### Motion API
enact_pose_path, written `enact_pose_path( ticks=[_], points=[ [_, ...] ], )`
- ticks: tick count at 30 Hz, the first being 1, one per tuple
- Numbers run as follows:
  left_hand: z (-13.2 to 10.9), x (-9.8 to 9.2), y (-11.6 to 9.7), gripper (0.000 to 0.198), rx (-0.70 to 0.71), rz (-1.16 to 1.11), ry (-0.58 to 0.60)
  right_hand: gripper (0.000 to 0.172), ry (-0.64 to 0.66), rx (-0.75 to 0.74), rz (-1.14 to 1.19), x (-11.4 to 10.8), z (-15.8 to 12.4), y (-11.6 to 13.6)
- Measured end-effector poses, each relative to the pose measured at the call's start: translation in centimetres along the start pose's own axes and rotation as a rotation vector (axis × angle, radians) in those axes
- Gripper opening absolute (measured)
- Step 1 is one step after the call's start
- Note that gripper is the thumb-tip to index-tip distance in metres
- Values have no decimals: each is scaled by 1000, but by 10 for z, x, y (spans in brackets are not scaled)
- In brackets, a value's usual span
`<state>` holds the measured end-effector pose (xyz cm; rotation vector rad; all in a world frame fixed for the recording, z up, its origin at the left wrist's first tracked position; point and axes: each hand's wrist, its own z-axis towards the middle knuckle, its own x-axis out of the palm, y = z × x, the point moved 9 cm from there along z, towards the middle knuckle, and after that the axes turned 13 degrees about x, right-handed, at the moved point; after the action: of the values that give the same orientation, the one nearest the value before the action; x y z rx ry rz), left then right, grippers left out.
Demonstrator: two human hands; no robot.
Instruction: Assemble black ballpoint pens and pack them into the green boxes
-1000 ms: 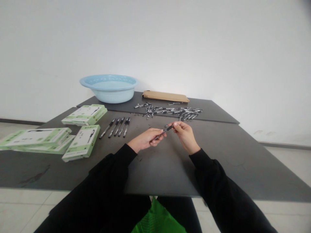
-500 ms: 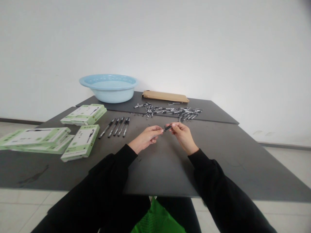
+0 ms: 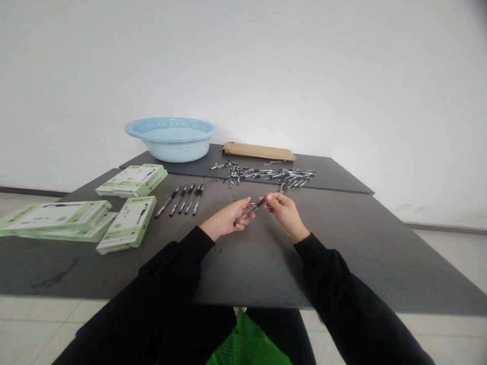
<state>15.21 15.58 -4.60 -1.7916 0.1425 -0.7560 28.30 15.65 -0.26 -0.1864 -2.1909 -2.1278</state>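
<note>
Over the table's middle, a pen (image 3: 260, 204) with a black grip and a clear barrel slants between my two hands. My right hand (image 3: 283, 210) pinches its upper, black end between thumb and fingers. The other end rests in my left hand (image 3: 230, 217), whose fingers curl loosely under the clear barrel while the thumb stands a little raised. A small thin piece near the left thumb is too fine to make out. Left of my hands, several capped pens (image 3: 186, 199) lie side by side in a row. Beyond them is a loose pile of pen parts (image 3: 283, 175).
Green-and-white pen boxes (image 3: 129, 223) lie on the left, some of them stacked (image 3: 57, 215). A light blue basin (image 3: 177, 149) stands at the back left. Beside it lies a flat brown cardboard package (image 3: 258, 150). The dark table (image 3: 342, 253) has a seam near the pile.
The pen has slanted, and more of its barrel shows between my hands. My left thumb has lifted and its fingers have loosened. The right hand has hardly moved.
</note>
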Motion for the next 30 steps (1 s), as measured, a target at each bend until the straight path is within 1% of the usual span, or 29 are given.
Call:
enact_pose_path(
  ticks=[2,5,7,8,9,11,12,13,14,16,18,20,22,24,26,28,30],
  points=[
    [1,3,-1,23,34,10,38,27,8,0,-7,1,0,0],
    [5,-4,-9,18,149,99,-13,27,9,8,5,1,0,0],
    [5,-8,-11,21,169,131,-57,27,2,13,20,0,0,0],
    [5,-9,-11,23,157,128,-64,28,-3,13,22,0,0,0],
    [4,-8,-9,24,122,115,-45,28,-7,12,18,-1,0,0],
    [2,0,-4,28,48,79,38,28,-14,-1,-5,-1,0,1],
    [1,4,-3,30,34,77,81,28,-20,-8,-18,-2,0,2],
    [0,7,-4,31,46,93,112,28,-28,-16,-31,-2,0,3],
    [0,8,-7,30,86,130,122,29,-41,-24,-44,-3,0,4],
    [1,5,-16,29,204,242,86,30,-77,-38,-71,-5,-1,4],
    [2,1,-22,29,294,363,29,32,-110,-38,-97,-7,0,2],
    [3,-3,-27,28,343,459,-22,33,-112,-23,-122,-8,3,-1],
    [5,-9,-30,27,348,488,-60,34,-93,-18,-171,-9,10,-4],
    [6,-18,-35,25,341,442,-98,36,-95,-53,-252,-14,21,-3],
    [5,-29,-42,23,345,371,-140,36,-151,-143,-395,-23,32,1],
    [4,-39,-49,22,360,345,-183,32,-222,-240,-651,-27,43,4],
    [3,-45,-53,22,374,368,-220,31,-266,-284,-972,-25,53,-2]
  ],
)
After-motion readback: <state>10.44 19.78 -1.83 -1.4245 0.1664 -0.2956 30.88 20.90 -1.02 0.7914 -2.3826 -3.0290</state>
